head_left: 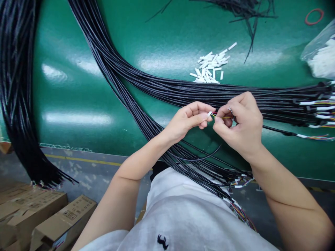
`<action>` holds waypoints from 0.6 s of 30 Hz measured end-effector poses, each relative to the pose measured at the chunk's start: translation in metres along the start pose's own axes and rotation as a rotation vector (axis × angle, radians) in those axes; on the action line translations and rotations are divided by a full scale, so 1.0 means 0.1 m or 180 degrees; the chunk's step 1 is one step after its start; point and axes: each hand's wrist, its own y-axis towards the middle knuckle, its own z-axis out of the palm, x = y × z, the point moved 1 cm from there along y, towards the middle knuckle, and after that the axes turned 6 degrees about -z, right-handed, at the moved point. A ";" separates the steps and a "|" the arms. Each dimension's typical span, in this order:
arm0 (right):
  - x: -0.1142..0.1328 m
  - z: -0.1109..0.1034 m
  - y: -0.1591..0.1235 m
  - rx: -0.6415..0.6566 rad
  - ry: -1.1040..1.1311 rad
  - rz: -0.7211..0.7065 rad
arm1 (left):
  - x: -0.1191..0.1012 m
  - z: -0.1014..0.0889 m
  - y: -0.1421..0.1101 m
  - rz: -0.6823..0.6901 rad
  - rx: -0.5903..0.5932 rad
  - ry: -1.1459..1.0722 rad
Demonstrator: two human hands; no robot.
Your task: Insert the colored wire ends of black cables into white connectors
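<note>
My left hand (193, 116) pinches a short white sleeve (209, 113) at the end of a cable. Thin coloured wires (214, 114) come out of the sleeve toward my right hand (237, 120), whose thumb and finger are closed on them. Both hands are just in front of a thick bundle of black cables (167, 87) lying across the table. Below my wrists a second bundle (146, 122) runs down to the table's front edge, its ends showing white sleeves and coloured wires. A loose pile of white sleeves (210, 66) lies beyond the hands.
The green table (78, 94) carries cut black strips (243, 10), a red ring (314, 16) and a clear bag of white pieces (324, 55). Another cable bundle (18, 87) hangs over the front edge at left, above cardboard boxes (62, 219).
</note>
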 end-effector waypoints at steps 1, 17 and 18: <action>0.00 0.00 0.00 -0.0006 -0.0027 -0.0006 | 0.00 0.00 0.00 0.0016 -0.0005 0.0030; -0.01 -0.02 -0.01 -0.0013 -0.0067 -0.0061 | -0.01 0.05 -0.03 0.0446 -0.0153 0.0461; -0.01 -0.02 -0.01 -0.0003 -0.0063 -0.0060 | -0.01 0.05 -0.03 0.0453 -0.0165 0.0476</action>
